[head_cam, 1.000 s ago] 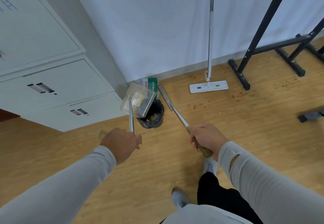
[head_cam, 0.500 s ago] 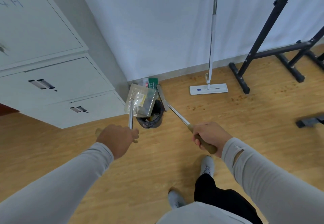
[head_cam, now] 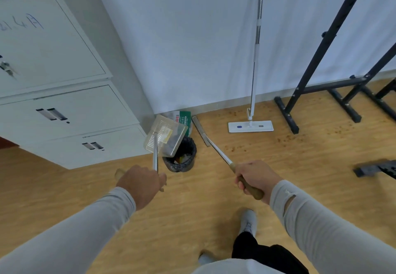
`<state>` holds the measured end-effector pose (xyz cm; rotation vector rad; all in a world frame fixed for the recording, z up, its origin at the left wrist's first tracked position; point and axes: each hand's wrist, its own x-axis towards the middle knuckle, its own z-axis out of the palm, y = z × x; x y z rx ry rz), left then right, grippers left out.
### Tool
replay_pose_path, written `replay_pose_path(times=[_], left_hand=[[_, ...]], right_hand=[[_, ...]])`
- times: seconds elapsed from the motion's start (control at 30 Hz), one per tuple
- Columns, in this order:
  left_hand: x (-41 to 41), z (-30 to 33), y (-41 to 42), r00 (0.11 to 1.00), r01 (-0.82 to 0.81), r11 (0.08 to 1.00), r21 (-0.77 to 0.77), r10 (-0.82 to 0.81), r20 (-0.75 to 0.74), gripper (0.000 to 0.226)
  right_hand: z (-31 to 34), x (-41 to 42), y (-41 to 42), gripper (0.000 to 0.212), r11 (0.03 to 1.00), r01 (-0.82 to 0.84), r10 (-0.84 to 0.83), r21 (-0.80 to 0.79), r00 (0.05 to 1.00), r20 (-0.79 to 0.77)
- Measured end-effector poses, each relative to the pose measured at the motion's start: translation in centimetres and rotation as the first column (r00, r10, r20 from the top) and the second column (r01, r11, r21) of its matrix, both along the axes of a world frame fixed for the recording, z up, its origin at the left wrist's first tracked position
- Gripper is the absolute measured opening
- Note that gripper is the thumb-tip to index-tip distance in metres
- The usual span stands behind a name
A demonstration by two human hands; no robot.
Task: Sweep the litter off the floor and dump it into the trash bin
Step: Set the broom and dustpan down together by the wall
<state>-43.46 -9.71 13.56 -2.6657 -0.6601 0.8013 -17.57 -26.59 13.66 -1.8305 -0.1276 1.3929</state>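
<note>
1. Left hand (head_cam: 140,184) wraps the dustpan (head_cam: 164,135) handle tight; pan's tipped over the trash bin (head_cam: 181,159), less steep than 0.5 s ago.
2. Right hand (head_cam: 255,178) fists the broom (head_cam: 216,149) handle, head on floor right of bin, basically same spot.
3. Litter visible inside bin + pan.

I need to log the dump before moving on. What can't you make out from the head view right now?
- Whether the dustpan is empty: its clear tray shows only blurred shapes.
- How full the trash bin is: the dustpan covers part of its mouth.
- Print on the green packet behind the bin: too small.
- Left hand fingers: hidden behind its back.
- Dark object at right: blurred, cut by the edge.
</note>
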Motion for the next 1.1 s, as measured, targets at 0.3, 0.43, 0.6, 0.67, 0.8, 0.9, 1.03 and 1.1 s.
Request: replay_pose_path(times=[0.3,0.43,0.6,0.67,0.8,0.9,1.03,1.1], left_hand=[[4.8,9.8,3.7,0.748,-0.372,0.916,-0.152,0.393,0.535,0.022],[7.0,12.7,5.5,0.482,-0.482,0.794,-0.37,0.594,0.645,0.024],[11.5,12.7,6.8,0.289,-0.497,0.662,-0.561,0.736,0.612,0.024],[13.8,11.9,6.9,0.241,-0.503,0.616,-0.607,0.774,0.586,0.016],[18.3,8.9,6.4,0.154,-0.525,0.507,-0.683,0.846,0.51,0.014],[21.7,6.1,5.7,0.108,-0.564,0.438,-0.7,0.879,0.463,0.014],[25.1,3.0,5.3,0.057,-0.602,0.357,-0.714,0.911,0.408,0.014],[26.2,1.4,5.7,0.075,-0.602,0.349,-0.718,0.92,0.385,0.017]], right_hand=[[4.9,5.7,-0.9,0.025,0.995,0.076,-0.069,0.058,0.991,-0.118],[8.1,10.1,-0.1,0.027,0.971,0.012,0.023,0.24,0.99,-0.141],[9.1,15.1,2.5,0.022,0.939,-0.076,0.092,0.336,0.995,-0.031],[8.9,16.8,4.1,0.019,0.94,-0.079,0.073,0.332,0.997,0.03],[8.7,20.0,7.4,0.022,0.941,-0.016,-0.018,0.338,0.995,0.097],[8.1,22.3,9.2,0.029,0.932,0.033,-0.067,0.362,0.994,0.083],[7.0,24.7,10.9,0.035,0.915,0.107,-0.122,0.39,0.992,0.015],[6.3,25.8,11.9,0.037,0.905,0.144,-0.148,0.401,0.989,-0.022]])
